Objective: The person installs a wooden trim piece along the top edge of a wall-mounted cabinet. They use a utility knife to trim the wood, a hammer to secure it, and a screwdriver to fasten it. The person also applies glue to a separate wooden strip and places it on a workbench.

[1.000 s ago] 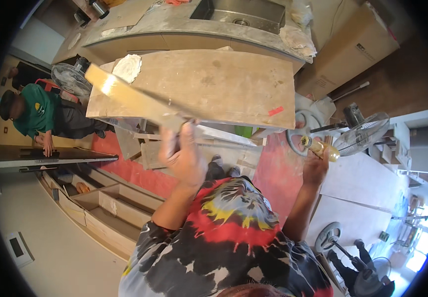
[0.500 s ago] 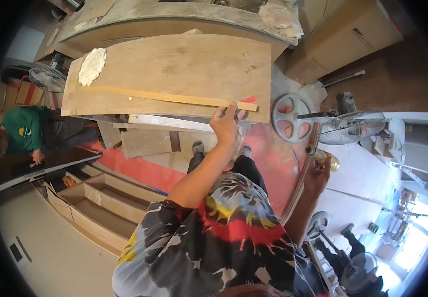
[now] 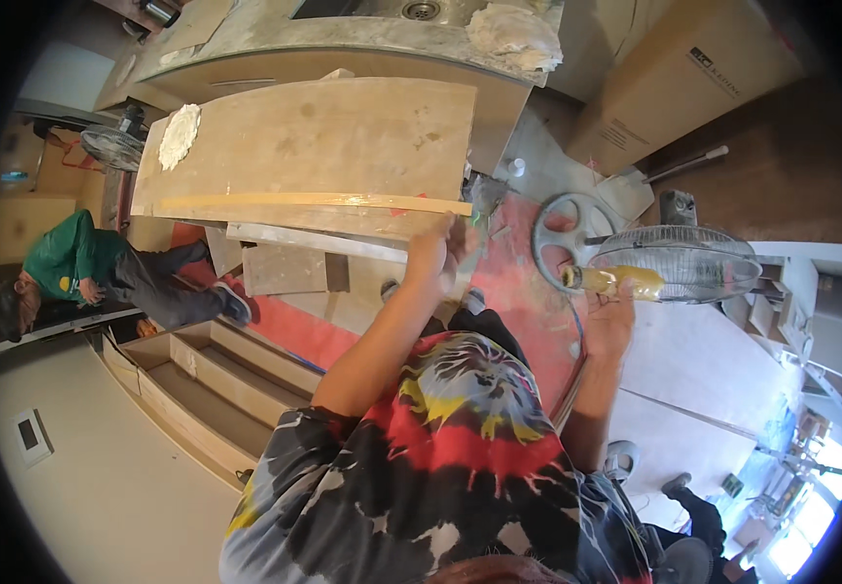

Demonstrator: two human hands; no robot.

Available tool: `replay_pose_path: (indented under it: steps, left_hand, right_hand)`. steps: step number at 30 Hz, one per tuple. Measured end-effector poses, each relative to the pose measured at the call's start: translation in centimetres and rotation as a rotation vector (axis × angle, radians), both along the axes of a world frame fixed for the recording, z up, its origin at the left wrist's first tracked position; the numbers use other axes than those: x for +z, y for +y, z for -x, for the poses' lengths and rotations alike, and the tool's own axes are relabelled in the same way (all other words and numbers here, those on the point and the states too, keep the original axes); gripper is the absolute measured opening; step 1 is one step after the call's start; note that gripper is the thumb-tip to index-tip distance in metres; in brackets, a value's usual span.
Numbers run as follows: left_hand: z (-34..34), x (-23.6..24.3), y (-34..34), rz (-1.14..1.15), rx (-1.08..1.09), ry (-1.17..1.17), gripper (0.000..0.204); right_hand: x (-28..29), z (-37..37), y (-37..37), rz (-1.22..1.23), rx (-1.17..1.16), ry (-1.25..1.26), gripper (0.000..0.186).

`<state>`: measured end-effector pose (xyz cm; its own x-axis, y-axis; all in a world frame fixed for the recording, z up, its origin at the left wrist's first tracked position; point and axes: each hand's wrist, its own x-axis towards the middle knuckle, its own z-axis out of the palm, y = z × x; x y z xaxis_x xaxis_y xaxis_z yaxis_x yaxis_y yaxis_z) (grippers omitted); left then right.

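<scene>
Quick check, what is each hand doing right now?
Left hand: closed on the end of the wooden strip lying on the board.
Right hand: holding a yellow bottle.

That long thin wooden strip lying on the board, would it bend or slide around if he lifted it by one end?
The wooden strip looks long and slender, so it would probably flex and droop if raised by the end near the left hand. Being thin, it seems light. It lies flat on the dusty board, so a push would likely slide it.

I'm getting bright, even daylight, blowing out at the lower right window (image 3: 798, 545); fisheye edges are bending and vignetting black.
</scene>
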<state>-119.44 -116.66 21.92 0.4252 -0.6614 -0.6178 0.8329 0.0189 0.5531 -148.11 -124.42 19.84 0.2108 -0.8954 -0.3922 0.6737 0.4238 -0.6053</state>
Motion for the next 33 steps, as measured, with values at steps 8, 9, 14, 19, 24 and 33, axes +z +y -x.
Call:
replay_pose_path:
  steps: [8, 9, 14, 19, 24, 33]
  left_hand:
    - [-1.9, 7.4, 5.2, -0.189, -0.397, -1.201, 0.019]
    - [-4.0, 8.0, 4.9, -0.244, -0.282, -1.422, 0.019]
    - [-15.6, 7.0, 8.8, -0.683, -0.419, -2.019, 0.035]
    - [-21.8, 6.0, 10.5, -0.69, -0.654, -2.089, 0.045]
    - [-26.1, 6.1, 9.7, -0.493, -0.869, -2.013, 0.04]
    - [-29.9, 4.9, 9.7, -0.233, -0.866, -1.959, 0.03]
  right_hand:
    - [0.6, -2.8, -1.2, 0.045, 0.103, -0.057, 0.04]
    - [0.5, -3.4, -1.6, 0.043, 0.098, -0.05, 0.039]
    - [2.4, -8.2, -2.1, 0.085, 0.052, 0.048, 0.035]
    - [5.1, -14.3, -1.0, 0.341, 0.098, 0.278, 0.033]
    - [5.6, -20.3, 0.5, 0.523, 0.04, 0.489, 0.028]
    - [7.7, -28.5, 5.2, 0.563, -0.103, 1.059, 0.021]
